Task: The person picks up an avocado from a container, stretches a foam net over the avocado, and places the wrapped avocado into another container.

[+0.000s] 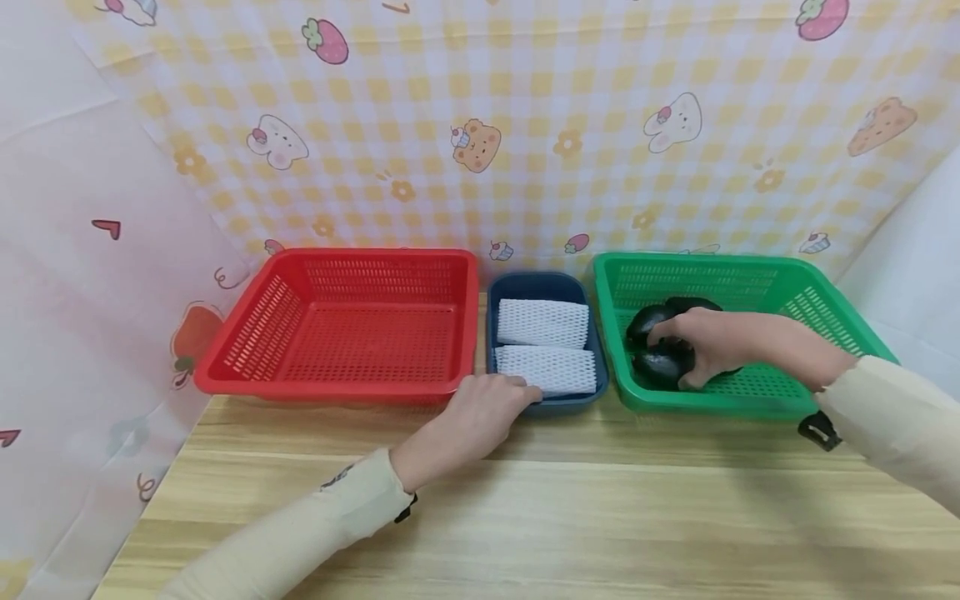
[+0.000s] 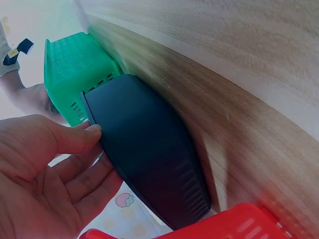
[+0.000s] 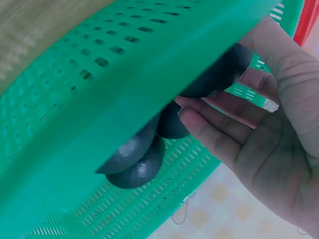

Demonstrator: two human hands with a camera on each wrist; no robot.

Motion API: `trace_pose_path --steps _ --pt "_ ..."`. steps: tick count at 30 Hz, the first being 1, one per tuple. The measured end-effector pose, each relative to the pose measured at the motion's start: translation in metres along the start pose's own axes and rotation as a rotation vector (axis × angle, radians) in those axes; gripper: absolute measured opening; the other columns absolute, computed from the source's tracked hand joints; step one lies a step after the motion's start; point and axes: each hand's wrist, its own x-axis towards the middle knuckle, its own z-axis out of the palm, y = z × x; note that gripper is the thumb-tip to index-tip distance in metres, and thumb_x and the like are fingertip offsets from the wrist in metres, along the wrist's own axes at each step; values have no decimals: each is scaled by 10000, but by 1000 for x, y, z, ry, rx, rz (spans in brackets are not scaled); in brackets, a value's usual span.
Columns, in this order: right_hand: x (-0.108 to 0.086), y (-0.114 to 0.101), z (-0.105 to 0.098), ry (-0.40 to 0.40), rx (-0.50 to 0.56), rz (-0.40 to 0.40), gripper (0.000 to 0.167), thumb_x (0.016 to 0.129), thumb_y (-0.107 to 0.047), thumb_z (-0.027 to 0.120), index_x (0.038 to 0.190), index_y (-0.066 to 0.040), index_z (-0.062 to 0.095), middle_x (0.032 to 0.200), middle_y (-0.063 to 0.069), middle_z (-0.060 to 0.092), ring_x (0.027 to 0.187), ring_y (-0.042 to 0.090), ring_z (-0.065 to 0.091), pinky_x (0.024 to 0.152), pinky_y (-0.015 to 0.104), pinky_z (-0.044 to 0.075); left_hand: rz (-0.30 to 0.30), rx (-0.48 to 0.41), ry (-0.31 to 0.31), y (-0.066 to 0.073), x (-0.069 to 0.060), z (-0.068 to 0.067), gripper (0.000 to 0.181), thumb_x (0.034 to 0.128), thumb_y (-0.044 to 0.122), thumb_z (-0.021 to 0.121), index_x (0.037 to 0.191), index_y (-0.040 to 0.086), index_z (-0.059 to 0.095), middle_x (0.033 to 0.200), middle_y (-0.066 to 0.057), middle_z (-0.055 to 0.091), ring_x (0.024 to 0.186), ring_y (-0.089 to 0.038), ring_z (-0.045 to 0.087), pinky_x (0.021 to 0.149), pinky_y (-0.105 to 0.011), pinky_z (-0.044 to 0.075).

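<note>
My left hand [image 1: 483, 417] pinches the near rim of a small dark blue tray [image 1: 561, 406], thumb on its outer wall in the left wrist view. Inside that tray lie two white foam net sleeves, the far sleeve [image 1: 543, 322] and the near sleeve [image 1: 547, 371]. Over on the right, my right hand [image 1: 712, 337] reaches into the green basket [image 1: 697, 402], its fingers and thumb around a black, smooth oval fruit [image 1: 660, 367] resembling an avocado. More such dark fruits [image 3: 135, 172] lie beside it, partly hidden by the hand and the basket's wall.
A red basket [image 1: 367, 387] with slotted walls stands left of the tray, nothing seen inside. All three containers sit in a row on the wooden table [image 1: 570, 517], against a checked cloth [image 1: 525, 125] with cartoon prints.
</note>
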Motion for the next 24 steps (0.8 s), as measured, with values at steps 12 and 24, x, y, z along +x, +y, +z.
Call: trace_pose_path --steps 12,24 --pt "-12 -1 -9 96 10 -3 619 775 -155 866 1310 -13 590 1219 126 610 963 222 579 738 373 528 0 0 -4 -2 -1 1 417 855 166 834 1258 211 738 1028 -4 729 750 -132 620 551 -187 452" --pt "-20 -8 -18 188 -13 -31 614 766 -169 876 1303 -61 600 1168 54 635 927 184 580 758 392 527 18 -23 30 -2 -2 3 402 855 150 830 1244 203 744 1017 -7 730 770 -137 632 544 -190 451"
